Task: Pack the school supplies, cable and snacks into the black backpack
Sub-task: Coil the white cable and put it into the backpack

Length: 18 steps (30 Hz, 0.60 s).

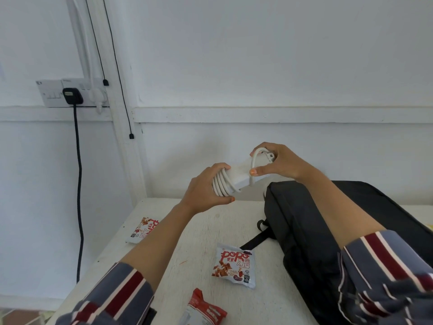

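**Item: white cable [222, 185], with white block [242, 173].** The cable is lying in several coils round one end of the block. Both are being held up in the air between the two hands, above the far end of the table [187, 231] and in front of the wall.

**Left hand [206, 187].** It is gripping the coiled end, with fingers curling over the top and the thumb tucking underneath.

**Right hand [280, 163].** It is pinching the other end. The thumb is pressing on the block's near face, and the fingers are curling round a white plug [269, 157]. A free loop of cable is arching out from under those fingers.

**Black backpack [311, 231].** It is lying flat on the table directly below the right hand and forearm. One strap [256, 240] is trailing out toward the left hand's side.

**Snack packets.**
- A white snack packet [235, 266] is resting below the hands, just beside the strap.
- A second white packet [143, 229] is sitting at the table's edge, out beyond the left forearm.
- A red packet [203, 308] is lying nearest the person, between the two striped sleeves [117, 294].

**Wall fittings.** A wall socket [72, 95] is showing well off to the left hand's side and higher up. A black cord [79, 184] is hanging down from it.
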Each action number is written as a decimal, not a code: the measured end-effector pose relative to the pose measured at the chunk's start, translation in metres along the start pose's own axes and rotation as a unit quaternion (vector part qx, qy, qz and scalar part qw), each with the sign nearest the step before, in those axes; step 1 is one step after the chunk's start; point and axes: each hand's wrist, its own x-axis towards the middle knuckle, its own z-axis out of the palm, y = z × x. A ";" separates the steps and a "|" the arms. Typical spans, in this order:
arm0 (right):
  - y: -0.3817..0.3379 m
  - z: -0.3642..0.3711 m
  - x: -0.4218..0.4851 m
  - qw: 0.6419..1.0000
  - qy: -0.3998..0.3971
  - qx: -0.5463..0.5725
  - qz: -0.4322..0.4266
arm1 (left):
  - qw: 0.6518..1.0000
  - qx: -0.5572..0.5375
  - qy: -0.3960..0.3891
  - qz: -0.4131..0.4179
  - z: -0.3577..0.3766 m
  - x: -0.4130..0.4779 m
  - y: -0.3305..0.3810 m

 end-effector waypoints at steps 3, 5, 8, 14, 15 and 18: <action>-0.005 -0.006 0.002 0.997 -0.034 -0.070 0.013 | 0.999 0.028 0.010 0.014 -0.007 0.002 0.004; -0.006 -0.007 0.004 0.994 -0.056 -0.093 0.029 | 1.000 0.025 0.010 0.012 -0.011 0.003 0.007; -0.013 -0.008 0.006 0.992 -0.093 -0.078 0.045 | 1.000 0.006 0.005 0.011 -0.014 0.003 0.007; -0.021 -0.016 0.007 0.991 -0.094 -0.080 0.043 | 0.998 0.050 -0.004 0.026 -0.023 0.001 0.002; -0.020 -0.015 0.008 0.991 -0.092 -0.089 0.034 | 0.998 0.056 -0.008 0.028 -0.023 0.001 0.002; -0.022 -0.008 0.009 0.992 -0.075 -0.100 0.000 | 0.997 0.069 -0.021 0.034 -0.020 0.002 0.005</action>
